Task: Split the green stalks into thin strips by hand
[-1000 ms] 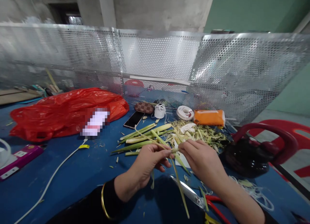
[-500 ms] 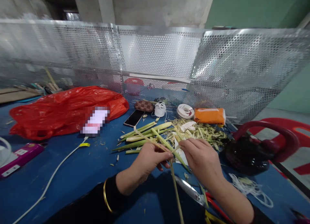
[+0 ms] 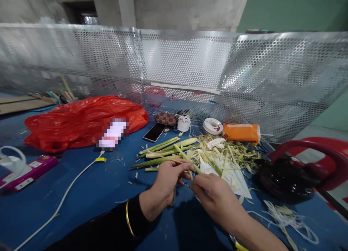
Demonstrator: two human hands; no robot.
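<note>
Over the blue table (image 3: 81,204), 2 hands (image 3: 165,178) (image 3: 216,195) work a green strip (image 3: 190,176).

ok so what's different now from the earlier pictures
The right hand has moved leftward and toward the person, baring more of the white paper and hiding the metal blade. The long strip that hung below the hands no longer shows there. The left hand still pinches plant material. The red bag, kettle and orange pack stayed put.
</note>
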